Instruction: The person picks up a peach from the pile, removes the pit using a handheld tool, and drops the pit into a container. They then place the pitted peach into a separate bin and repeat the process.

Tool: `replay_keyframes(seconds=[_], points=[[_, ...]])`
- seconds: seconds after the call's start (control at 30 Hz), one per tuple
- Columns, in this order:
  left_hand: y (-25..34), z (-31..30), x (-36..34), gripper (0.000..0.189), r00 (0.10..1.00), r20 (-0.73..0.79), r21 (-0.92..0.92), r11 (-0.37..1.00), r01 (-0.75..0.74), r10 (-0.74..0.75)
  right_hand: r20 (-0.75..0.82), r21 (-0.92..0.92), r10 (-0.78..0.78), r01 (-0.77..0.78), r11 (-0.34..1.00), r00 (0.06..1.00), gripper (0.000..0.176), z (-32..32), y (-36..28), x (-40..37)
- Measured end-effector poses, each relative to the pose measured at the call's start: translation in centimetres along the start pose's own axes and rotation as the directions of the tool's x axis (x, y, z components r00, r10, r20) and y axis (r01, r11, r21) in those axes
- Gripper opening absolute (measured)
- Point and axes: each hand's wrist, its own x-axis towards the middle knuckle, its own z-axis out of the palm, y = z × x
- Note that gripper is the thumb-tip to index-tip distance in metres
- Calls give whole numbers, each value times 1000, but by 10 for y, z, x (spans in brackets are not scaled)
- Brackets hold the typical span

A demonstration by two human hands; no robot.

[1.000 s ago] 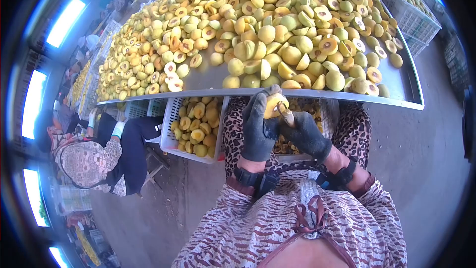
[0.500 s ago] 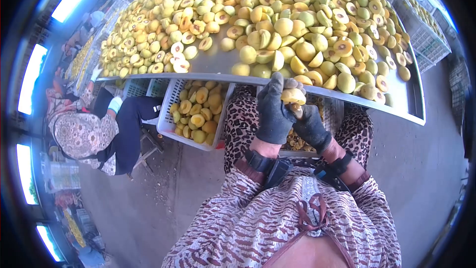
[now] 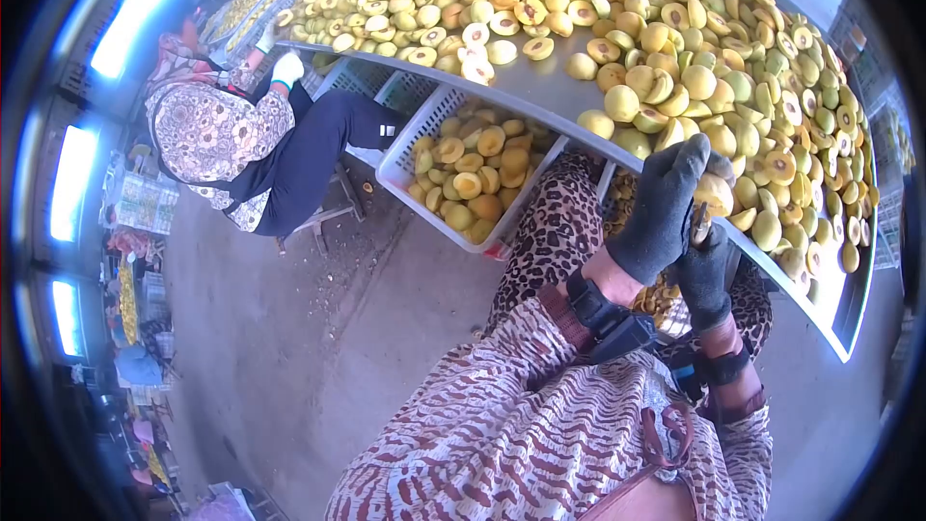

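Observation:
In the head view, my left hand, in a dark grey glove, is closed on a yellow peach half just off the near edge of the metal table. My right hand, gloved alike, is closed right below it. A small brownish piece shows between my right fingers and the fruit; whether it is a tool or part of the peach, I cannot make out. Halved peaches, many with brown pit hollows or pits, are heaped over the tabletop beyond my hands.
A white crate of peach halves stands left of my knees. Between my legs sits a container of brownish-yellow scraps. At the left, another person in a flowered top and white gloves sits at the same table. Stacked crates line the far right.
The view has turned, so the table and the other person appear shifted. My hands stay together at the peach half, now lower right in view. The other person's hands have moved closer together.

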Motion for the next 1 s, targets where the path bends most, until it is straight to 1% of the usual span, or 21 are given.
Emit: replay_keyframes(seconds=[0.1, 0.17, 0.2, 0.23, 0.37, 0.4, 0.43, 0.47, 0.5, 0.53, 0.57, 0.6, 0.63, 0.67, 0.7, 0.77, 0.8, 0.83, 0.93, 0.97, 1.0], points=[[7, -2, -6, 44, 1000, 15, 15, 1000, -5, 5, -68, 66, -135, 139, 988, 989, 14, 5, -12, 4], [9, -4, -6, 44, 997, -3, 72, 994, -81, 82, 56, 126, -111, 103, 987, 992, 21, 2, -10, 1], [16, -3, -5, 43, 992, -12, 108, 987, -120, 122, 187, 368, 107, -170, 914, 977, 25, 3, -10, -3], [22, -1, -5, 43, 987, -21, 142, 977, -156, 161, 358, 538, 277, -439, 720, 892, 29, 2, -10, -8], [35, -1, -10, 41, 998, -33, 157, 986, -52, 58, 468, 393, 283, -483, 782, 837, 42, -11, -33, -2], [40, -1, -13, 34, 995, 8, 209, 973, -95, 96, 543, 428, 337, -599, 677, 769, 47, -17, -50, 2], [44, -3, -15, 34, 996, 10, 203, 975, -87, 87, 538, 426, 348, -604, 674, 768, 47, -20, -61, 3], [49, -4, -15, 30, 911, 129, 475, 782, -404, 392, 463, 246, 56, -189, 951, 885, 50, -21, -71, 5], [54, -4, -14, 26, 724, 328, 643, 418, -642, 606, 463, 15, -268, 295, 955, 845, 53, -20, -76, 7], [57, -2, -15, 22, 728, 297, 610, 464, -642, 617, 445, -122, -290, 378, 918, 847, 54, -16, -77, 3], [57, -5, -15, 22, 725, 299, 605, 464, -647, 620, 442, -127, -292, 381, 916, 848, 54, -17, -71, 1], [56, -10, -16, 23, 855, 263, 486, 704, -517, 446, 462, 153, -32, -44, 987, 886, 54, -18, -70, 2], [55, -15, -15, 24, 933, 264, 346, 879, -328, 245, 550, 384, 201, -459, 801, 811, 55, -19, -72, 5], [54, -18, -16, 22, 902, 337, 281, 886, -370, 270, 590, 203, 250, -441, 874, 768, 53, -20, -76, 7], [58, -18, -17, 22, 902, 335, 281, 885, -371, 271, 624, 176, 235, -427, 887, 745, 49, -17, -74, 9], [67, -17, -22, 21, 667, 502, 454, 489, -745, 551, 601, 206, 145, -327, 922, 786, 48, -14, -76, 5], [71, -14, -24, 19, 567, 531, 485, 322, -813, 630, 592, 207, 106, -278, 938, 799, 48, -12, -76, 7], [71, -14, -25, 19, 568, 531, 485, 324, -813, 629, 577, 212, 78, -241, 947, 813, 47, -9, -79, 6], [73, -18, -27, 25, 544, 492, 525, 267, -808, 680, 513, 305, 68, -255, 918, 856, 45, 2, -81, -1], [73, -23, -28, 30, 874, 272, 394, 783, -482, 402, 491, 350, 72, -272, 896, 868, 45, 5, -79, -1], [73, -28, -29, 35, 986, 157, 117, 993, 35, -53, 468, 390, 72, -279, 877, 881, 44, 11, -80, -1]])
